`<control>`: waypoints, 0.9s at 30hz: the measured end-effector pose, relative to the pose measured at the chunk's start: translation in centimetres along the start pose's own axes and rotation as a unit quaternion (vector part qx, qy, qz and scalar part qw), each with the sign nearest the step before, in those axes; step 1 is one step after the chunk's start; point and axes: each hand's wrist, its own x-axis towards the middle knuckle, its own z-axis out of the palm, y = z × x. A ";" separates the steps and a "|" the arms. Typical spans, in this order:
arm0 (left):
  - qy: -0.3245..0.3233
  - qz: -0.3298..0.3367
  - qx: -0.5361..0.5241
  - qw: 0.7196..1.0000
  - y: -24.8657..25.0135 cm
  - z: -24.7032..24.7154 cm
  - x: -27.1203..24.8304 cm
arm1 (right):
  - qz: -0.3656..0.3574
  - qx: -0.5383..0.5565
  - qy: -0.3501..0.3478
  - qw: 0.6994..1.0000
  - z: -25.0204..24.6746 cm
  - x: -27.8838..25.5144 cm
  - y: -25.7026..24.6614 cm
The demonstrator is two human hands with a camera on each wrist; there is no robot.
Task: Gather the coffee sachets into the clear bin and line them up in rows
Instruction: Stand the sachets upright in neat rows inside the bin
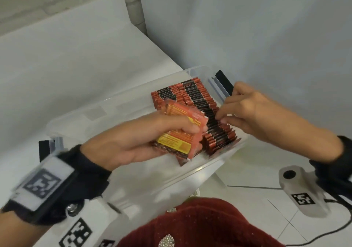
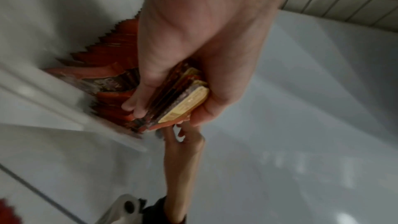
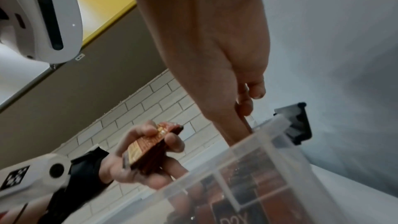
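Nearest the wearer, the left hand [image 1: 133,142] grips a bundle of coffee sachets [image 1: 179,132] over the near end of the clear bin [image 1: 207,172]. The thumb lies across the printed face and the fingers [image 2: 137,106] curl round the back, clamping the bundle along its long edges. The sachets in the bundle sit slightly fanned.

Beyond it, the right hand [image 1: 247,109] reaches into the bin over the standing row of sachets [image 1: 202,102]. Its fingers are bent and drawn together with the tips at the top edges of the packed sachets, apparently parting or steadying them. Whether one sachet is pinched cannot be told.

The row runs on edge along the right side of the bin, tightly packed. The bin's left part holds none in view. A black latch [image 1: 224,83] sits at the far end. The bin rests at the corner of the white tabletop [image 1: 76,65].

Assessment: the sachets are light, thin foil packets, smooth-faced and liable to slide past one another. They are best held as a squared bundle, squeezed across both flat faces, and fed in edgewise. Loose grip risks spilling the fan.
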 end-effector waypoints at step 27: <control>0.083 0.036 -0.090 0.992 0.7 -2.9 -1.2 | -0.106 -0.068 -0.078 0.989 -0.2 2.2 -0.5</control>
